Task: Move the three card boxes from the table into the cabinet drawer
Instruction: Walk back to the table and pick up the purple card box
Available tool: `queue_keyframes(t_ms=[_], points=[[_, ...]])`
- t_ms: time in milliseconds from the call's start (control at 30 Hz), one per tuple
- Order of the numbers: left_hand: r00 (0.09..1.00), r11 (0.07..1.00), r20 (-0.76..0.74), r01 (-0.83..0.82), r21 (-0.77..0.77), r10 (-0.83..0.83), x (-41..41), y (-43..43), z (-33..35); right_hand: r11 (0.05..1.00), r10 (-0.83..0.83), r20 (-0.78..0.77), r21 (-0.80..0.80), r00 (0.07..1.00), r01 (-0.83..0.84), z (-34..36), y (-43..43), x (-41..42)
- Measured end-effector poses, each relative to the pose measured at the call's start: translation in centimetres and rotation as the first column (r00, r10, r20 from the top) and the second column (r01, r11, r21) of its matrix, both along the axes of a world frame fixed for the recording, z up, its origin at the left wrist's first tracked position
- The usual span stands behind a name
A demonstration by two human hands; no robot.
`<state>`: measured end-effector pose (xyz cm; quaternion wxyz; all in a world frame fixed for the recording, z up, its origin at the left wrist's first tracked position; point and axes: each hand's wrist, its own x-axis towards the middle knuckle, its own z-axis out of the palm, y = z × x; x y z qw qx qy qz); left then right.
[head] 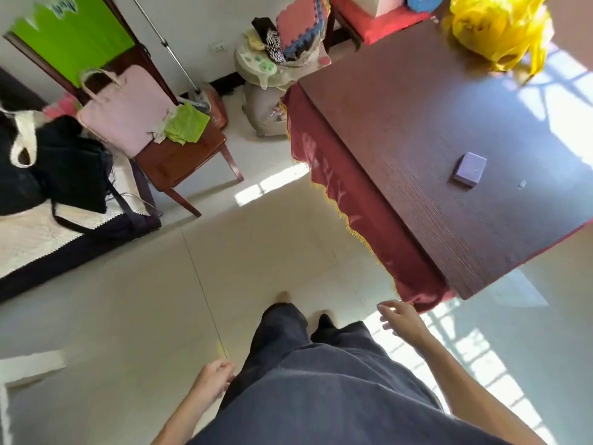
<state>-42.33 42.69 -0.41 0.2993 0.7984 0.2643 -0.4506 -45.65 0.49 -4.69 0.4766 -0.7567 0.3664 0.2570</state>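
Note:
One pale purple card box [470, 170] lies flat on the dark wood table [417, 149] at the right. No other card box shows in the head view, and no cabinet drawer is in sight. My right hand [399, 317] hangs open with fingers spread, just below the table's near corner and well short of the box. My left hand [215, 379] hangs by my left thigh with fingers loosely curled and nothing in it. I am standing on the tiled floor, dark trousers below me.
A red fringed cloth [346, 187] hangs down the table's left side. A yellow plastic bag [494, 30] sits at the table's far end. A wooden chair [179, 152] with a pink bag stands at the left, beside a bed [48, 232] with dark bags.

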Motion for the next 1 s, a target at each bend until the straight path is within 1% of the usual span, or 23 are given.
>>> queue_keyframes(t_ms=[133,233,367,467,600,667,733,833,867,933,1000], points=[[0.996,0.996,-0.027,0.086,-0.027,-0.087,7.6,-0.4,-0.7,0.999,-0.038,0.020,0.010,0.999,0.038,0.0,0.3,6.7],[0.993,0.992,-0.012,0.117,-0.036,-0.118,15.3,-0.2,-1.4,0.995,-0.103,-0.014,-0.019,0.995,0.103,-0.6,1.0,9.4],[0.960,0.960,0.001,0.279,-0.006,-0.279,25.7,-0.5,-2.9,0.958,-0.287,-0.073,-0.035,0.955,0.285,0.1,3.1,9.8],[0.943,0.942,-0.011,0.333,-0.031,-0.333,32.7,-2.7,-4.1,0.891,-0.454,-0.104,-0.045,0.885,0.452,1.0,5.4,8.6],[0.861,0.858,0.008,0.508,-0.071,-0.509,40.0,-8.9,-4.6,0.802,-0.595,-0.156,-0.046,0.788,0.596,1.4,8.8,6.7],[0.816,0.810,0.030,0.577,-0.104,-0.577,42.6,-12.8,-4.3,0.736,-0.667,-0.211,-0.038,0.715,0.676,1.1,10.3,6.1],[0.760,0.750,0.053,0.648,-0.134,-0.648,44.5,-16.4,-4.2,0.670,-0.727,-0.256,-0.064,0.637,0.740,0.2,11.4,6.1],[0.709,0.691,0.085,0.703,-0.170,-0.700,46.5,-21.8,-3.8,0.546,-0.808,-0.324,-0.103,0.491,0.831,-1.5,11.0,7.5],[0.694,0.675,0.092,0.717,-0.172,-0.714,47.0,-23.3,-3.7,0.530,-0.808,-0.364,-0.107,0.463,0.841,-1.9,10.5,8.2],[0.664,0.643,0.103,0.745,-0.175,-0.741,47.7,-25.9,-3.3,0.533,-0.795,-0.396,-0.092,0.460,0.841,-2.3,9.1,9.2],[0.626,0.603,0.121,0.777,-0.181,-0.770,48.6,-27.9,-3.1,0.509,-0.818,-0.346,-0.067,0.459,0.858,-2.3,6.9,9.9]])
